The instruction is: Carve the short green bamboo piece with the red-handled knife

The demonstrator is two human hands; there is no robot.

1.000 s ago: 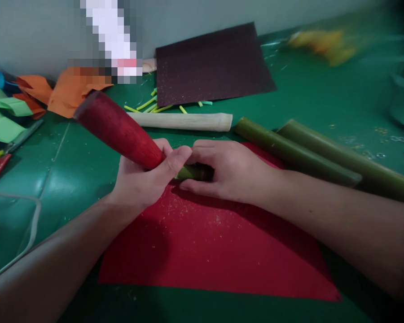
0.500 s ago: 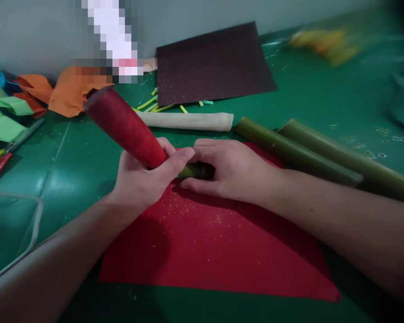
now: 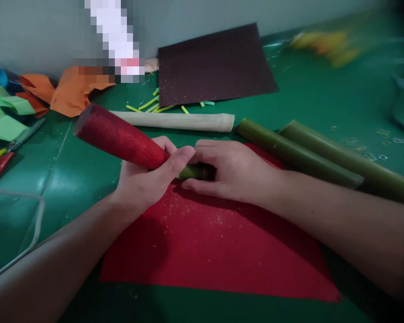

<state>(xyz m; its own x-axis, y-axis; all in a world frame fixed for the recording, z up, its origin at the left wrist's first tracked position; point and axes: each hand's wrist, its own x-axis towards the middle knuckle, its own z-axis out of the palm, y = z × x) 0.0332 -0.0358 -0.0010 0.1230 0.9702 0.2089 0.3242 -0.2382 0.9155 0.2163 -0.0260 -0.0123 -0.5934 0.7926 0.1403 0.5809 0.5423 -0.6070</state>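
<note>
My left hand [image 3: 146, 175] is closed around a thick red wooden handle [image 3: 121, 139], whose broad end tilts up to the left. Its lower end is hidden in my grip, so I cannot tell what it joins. A short piece of green bamboo [image 3: 192, 171] shows between my two hands, and my left thumb rests against it. The fingers of my right hand [image 3: 227, 168] curl round the bamboo's dark right end. Both hands are over a red sheet [image 3: 218, 255] sprinkled with fine pale shavings.
Two green bamboo lengths [image 3: 299, 152] lie to the right, and a pale stripped bamboo stick [image 3: 188, 121] lies behind my hands. A dark sheet [image 3: 215, 67] leans over yellow-green sticks. Orange paper [image 3: 69, 92], scissors with red handles [image 3: 0, 168] and a white wire frame [image 3: 37, 220] are leftward.
The broad end of the red handle has swung down and left, so the handle is less steep. Both hands keep nearly the same place, and the green bamboo has hardly moved.
</note>
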